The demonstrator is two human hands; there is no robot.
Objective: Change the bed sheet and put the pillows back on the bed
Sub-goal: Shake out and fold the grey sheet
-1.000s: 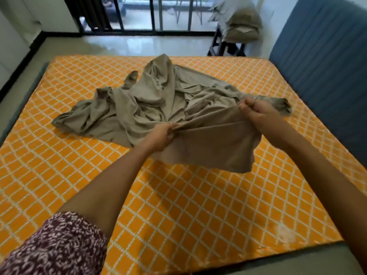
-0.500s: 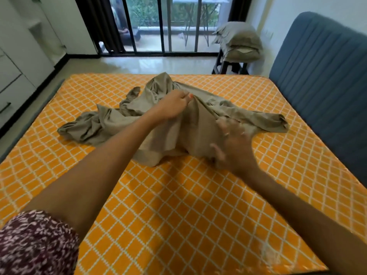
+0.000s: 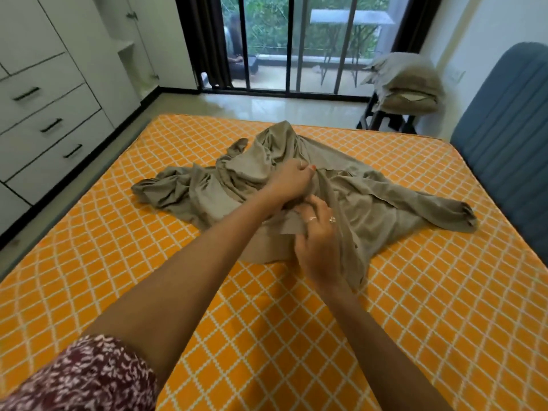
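Sheet (image 3: 370, 203) fabric, grey-beige and crumpled, lies in one heap on the middle of the mattress (image 3: 430, 307), nearer the far edge than the near one, with one twisted corner trailing toward the headboard side. The fingers (image 3: 305, 172) of the left hand (image 3: 292, 180) are curled into a fold near the top of the heap, pinching it. The right hand (image 3: 318, 241) sits just nearer, its fingers bent around a loose edge of the same cloth; two rings show on it.

As a judgement of progress: the mattress is bare, its orange lattice cover showing along every visible edge and corner, so the old linen is likely off and the fresh one is only being sorted out, not spread. No corner is tucked yet. Spreading, fitting all the corners and returning the pillows are all left to do.

Counts: one sheet, one mattress, two hands at work. Two pillows (image 3: 410, 84) are stacked on a dark stand (image 3: 385, 120) beyond the far corner of the bed, beside the blue headboard (image 3: 504, 161), well apart from the heap. White drawers (image 3: 44, 126) line the wall past the left edge; four handles show.
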